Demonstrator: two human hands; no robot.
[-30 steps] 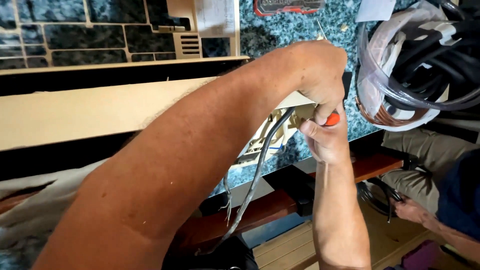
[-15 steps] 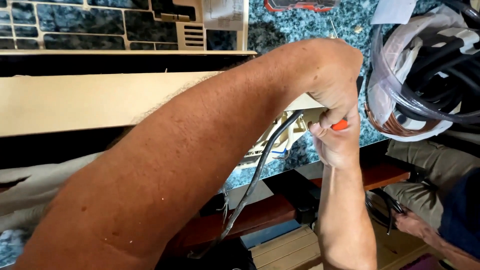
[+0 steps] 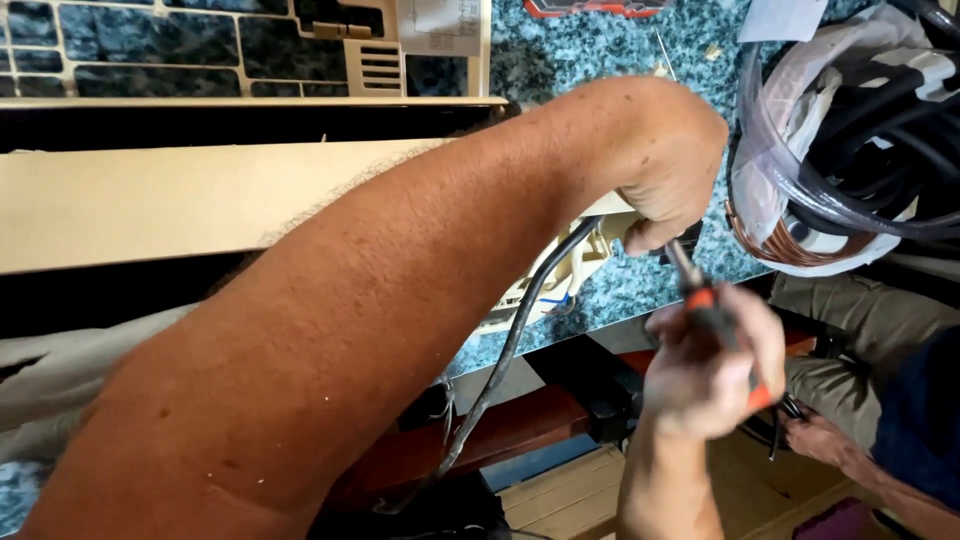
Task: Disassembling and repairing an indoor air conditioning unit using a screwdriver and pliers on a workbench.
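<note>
Right hand [image 3: 712,372] is wrapped tight round the orange-and-black screwdriver [image 3: 708,305], shaft slanting up-left from the fist toward the left hand [image 3: 668,165], closed on the beige unit's [image 3: 560,275] corner, nearer.

**Both hands closed, left arm stretched across**

The left arm crosses the view from lower left to upper right, bent down at the wrist, left hand [image 3: 665,170] curled into a loose fist. The right hand [image 3: 715,365] rises from below, fingers wrapped tight, forearm upright.
</note>
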